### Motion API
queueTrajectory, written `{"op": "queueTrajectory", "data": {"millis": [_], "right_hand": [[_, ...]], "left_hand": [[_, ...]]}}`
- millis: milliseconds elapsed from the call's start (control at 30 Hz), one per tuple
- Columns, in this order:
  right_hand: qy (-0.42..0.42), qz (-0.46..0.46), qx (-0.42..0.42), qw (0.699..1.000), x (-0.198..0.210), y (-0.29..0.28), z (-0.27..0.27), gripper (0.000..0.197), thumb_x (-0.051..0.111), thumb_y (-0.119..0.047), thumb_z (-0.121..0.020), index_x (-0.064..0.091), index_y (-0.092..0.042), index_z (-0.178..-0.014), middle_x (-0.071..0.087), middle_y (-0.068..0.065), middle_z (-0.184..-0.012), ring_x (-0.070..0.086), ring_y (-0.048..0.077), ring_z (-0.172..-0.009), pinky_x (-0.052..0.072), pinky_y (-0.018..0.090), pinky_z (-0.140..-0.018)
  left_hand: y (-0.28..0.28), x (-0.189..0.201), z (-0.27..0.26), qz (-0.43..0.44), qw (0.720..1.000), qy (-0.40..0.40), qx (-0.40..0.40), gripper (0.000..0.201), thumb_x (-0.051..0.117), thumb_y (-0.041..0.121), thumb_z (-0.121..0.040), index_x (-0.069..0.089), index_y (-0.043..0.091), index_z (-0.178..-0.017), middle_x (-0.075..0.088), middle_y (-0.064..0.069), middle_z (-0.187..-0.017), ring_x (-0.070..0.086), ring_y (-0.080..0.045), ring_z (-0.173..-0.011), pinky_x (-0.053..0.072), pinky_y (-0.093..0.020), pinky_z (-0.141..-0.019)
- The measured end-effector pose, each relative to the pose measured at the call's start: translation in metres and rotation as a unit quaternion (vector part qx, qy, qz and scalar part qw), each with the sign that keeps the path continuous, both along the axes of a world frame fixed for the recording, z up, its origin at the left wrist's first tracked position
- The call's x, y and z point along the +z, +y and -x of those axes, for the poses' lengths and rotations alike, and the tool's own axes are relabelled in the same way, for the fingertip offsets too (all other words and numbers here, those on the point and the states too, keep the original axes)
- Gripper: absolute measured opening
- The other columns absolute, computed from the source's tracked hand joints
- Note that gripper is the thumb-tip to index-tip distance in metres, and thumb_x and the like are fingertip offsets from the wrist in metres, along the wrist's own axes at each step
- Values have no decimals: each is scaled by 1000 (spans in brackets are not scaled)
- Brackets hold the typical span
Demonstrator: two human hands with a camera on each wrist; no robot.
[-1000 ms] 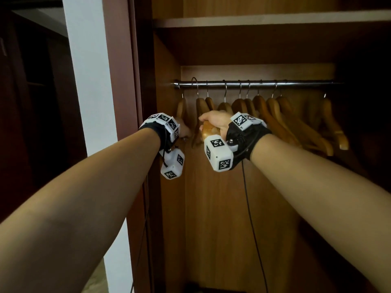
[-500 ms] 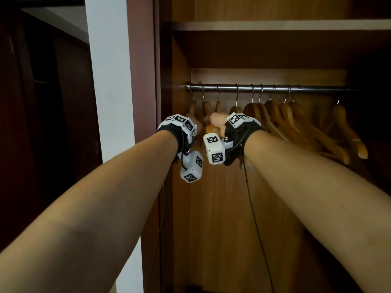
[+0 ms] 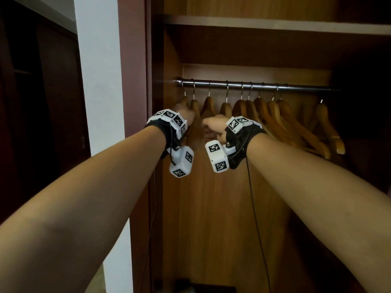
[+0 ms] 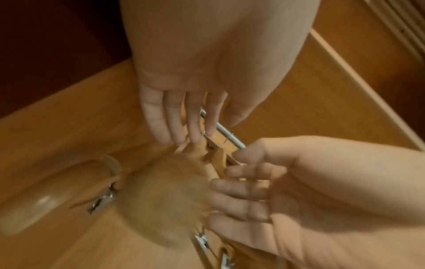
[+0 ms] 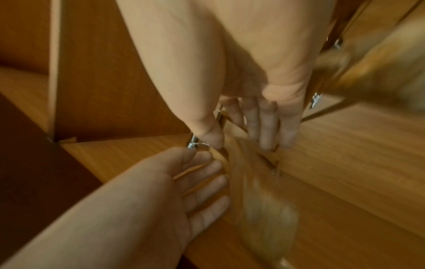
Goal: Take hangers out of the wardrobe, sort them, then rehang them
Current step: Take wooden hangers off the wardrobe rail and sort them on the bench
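Several wooden hangers (image 3: 275, 115) with metal hooks hang on a steel rail (image 3: 254, 85) inside the wardrobe. Both hands reach in among the leftmost hangers. My left hand (image 3: 187, 115) has straight fingers (image 4: 179, 123) that touch the hanger necks near the rail (image 4: 227, 134). My right hand (image 3: 213, 125) is just to its right, fingers (image 5: 264, 125) also straight and laid against a hanger. A blurred hanger shoulder (image 4: 161, 200) swings between the two palms. Neither hand is curled round anything. Some hangers carry metal clips (image 4: 101, 202).
A wooden shelf (image 3: 275, 26) sits above the rail. The wardrobe's left side panel (image 3: 171, 187) is close to my left hand. A white wall strip (image 3: 99, 102) stands left of the wardrobe. One hanger (image 3: 328, 123) hangs apart at the right.
My right hand, which gripped a hanger shoulder a second ago, has let go and straightened its fingers. Both hands have drawn closer together at the left end of the rail.
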State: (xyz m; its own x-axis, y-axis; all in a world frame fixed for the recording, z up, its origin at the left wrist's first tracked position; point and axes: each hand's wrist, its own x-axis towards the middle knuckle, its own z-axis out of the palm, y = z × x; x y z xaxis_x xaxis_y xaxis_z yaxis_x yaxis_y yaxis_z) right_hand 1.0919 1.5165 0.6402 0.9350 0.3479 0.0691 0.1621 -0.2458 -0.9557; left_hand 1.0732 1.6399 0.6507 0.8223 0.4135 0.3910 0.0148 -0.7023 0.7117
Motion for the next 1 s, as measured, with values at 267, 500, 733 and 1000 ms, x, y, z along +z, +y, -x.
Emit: {"op": "queueTrajectory", "data": {"millis": [267,500,733,1000], "right_hand": [[-44,-90,-67,993,-13,-45,22,16,55,-3,-92,63,-4,-107,68,16,-102,70,25,-86,61,35,-69],[-109,-95,-189,971,-44,-103,33,18,58,-7,-91,65,-13,-76,69,15,-78,65,25,-63,58,45,-72],[-132,-51,-270,952,-52,-198,67,15,58,-14,-93,63,-16,-80,69,8,-80,65,12,-62,60,32,-67],[-121,-37,-337,933,-46,-328,133,11,56,-13,-94,63,-15,-84,66,3,-76,65,14,-66,60,31,-67]], "left_hand": [[-28,-15,30,142,982,-56,-109,16,49,17,-98,64,12,-99,63,-2,-82,55,-12,-63,47,-22,-54],[-94,-41,43,188,955,-47,-225,15,54,17,-95,65,16,-83,71,-8,-89,64,-19,-70,55,-33,-65],[-177,-55,50,193,933,-7,-304,15,53,18,-95,64,17,-84,69,-2,-80,64,-20,-73,55,-33,-67],[-304,-46,95,191,907,27,-376,14,53,19,-96,65,13,-99,71,-4,-94,66,-18,-83,56,-32,-71]]}}
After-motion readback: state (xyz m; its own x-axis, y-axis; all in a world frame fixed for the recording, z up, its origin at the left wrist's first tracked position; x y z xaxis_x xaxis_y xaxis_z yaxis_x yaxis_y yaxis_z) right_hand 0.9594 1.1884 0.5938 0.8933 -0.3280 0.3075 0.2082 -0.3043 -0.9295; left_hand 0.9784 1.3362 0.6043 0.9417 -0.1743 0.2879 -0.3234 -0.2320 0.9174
